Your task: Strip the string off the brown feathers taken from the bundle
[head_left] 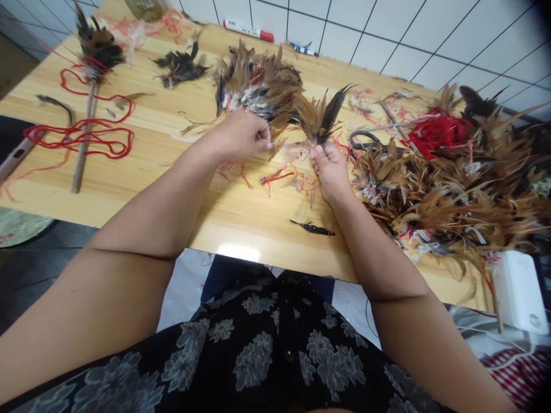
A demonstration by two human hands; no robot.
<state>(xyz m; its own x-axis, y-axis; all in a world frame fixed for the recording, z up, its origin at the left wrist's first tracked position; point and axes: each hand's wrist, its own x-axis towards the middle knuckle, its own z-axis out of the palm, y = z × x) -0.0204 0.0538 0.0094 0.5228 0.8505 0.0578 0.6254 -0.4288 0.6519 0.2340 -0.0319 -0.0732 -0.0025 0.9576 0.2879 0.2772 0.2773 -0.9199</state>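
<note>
My right hand point(332, 172) grips the base of a small bunch of brown and black feathers point(318, 117), whose tips fan upward. To its left, my left hand point(247, 135) is closed in a pinch. A thin brown feather point(278, 148) shows at its fingertips, but I cannot tell whether it is held or lies on the table. Just behind my left hand is a thick pile of brown feathers point(262, 80). Scraps of red string point(279, 176) lie on the table between and below my hands, and a black feather point(314, 228) lies near the front edge.
On the right, a large heap of brown feathers point(434, 189) lies beside a red string tangle point(441, 133) and dark scissor handles point(365, 137). A feathered stick point(81, 149) with red cord point(116, 135) lies left. Markers point(247, 30) lie along the tiled wall; a white device point(519, 292) stands front right.
</note>
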